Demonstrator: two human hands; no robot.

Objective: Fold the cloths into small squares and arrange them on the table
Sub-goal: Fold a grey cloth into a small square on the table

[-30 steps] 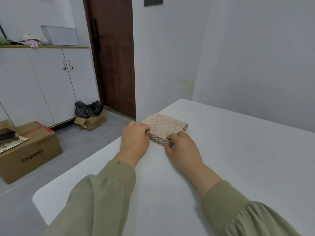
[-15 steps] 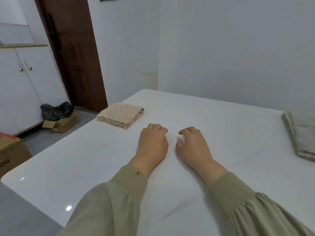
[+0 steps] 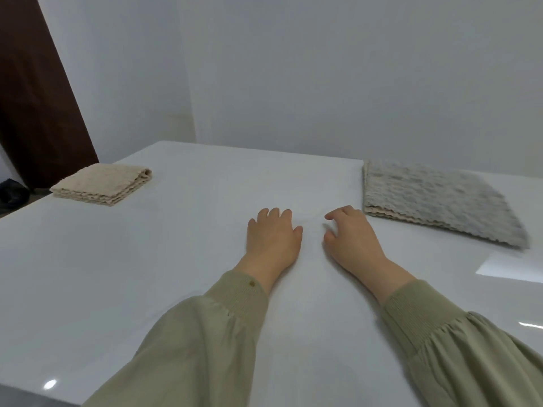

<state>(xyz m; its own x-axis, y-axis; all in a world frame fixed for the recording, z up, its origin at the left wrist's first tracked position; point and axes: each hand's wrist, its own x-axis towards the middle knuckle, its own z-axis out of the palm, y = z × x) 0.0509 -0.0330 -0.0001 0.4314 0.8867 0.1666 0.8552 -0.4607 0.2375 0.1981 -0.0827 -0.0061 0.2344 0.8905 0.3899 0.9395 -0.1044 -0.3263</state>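
Pale grey walls [image 3: 323, 69] meet in a corner behind a white glossy surface [image 3: 147, 274] that fills most of the view. At the far left stands a dark brown door [image 3: 35, 98].

Two olive-green sleeves [image 3: 191, 348] reach in from the near edge.

On the right side of the surface lies a grey cloth [image 3: 435, 198], folded flat into a wide layered rectangle with wavy edges. Well apart from it, at the far left corner of the surface, sits a beige cloth [image 3: 102, 183], folded into a small thick square of several layers.

Between the two cloths the hands lie palm down. The left hand [image 3: 273, 239] rests with its fingers relaxed, holding nothing. The right hand [image 3: 349, 236] has its fingers loosely curled, also holding nothing. It is just beside the near left corner of the grey cloth; whether it touches the cloth cannot be told.
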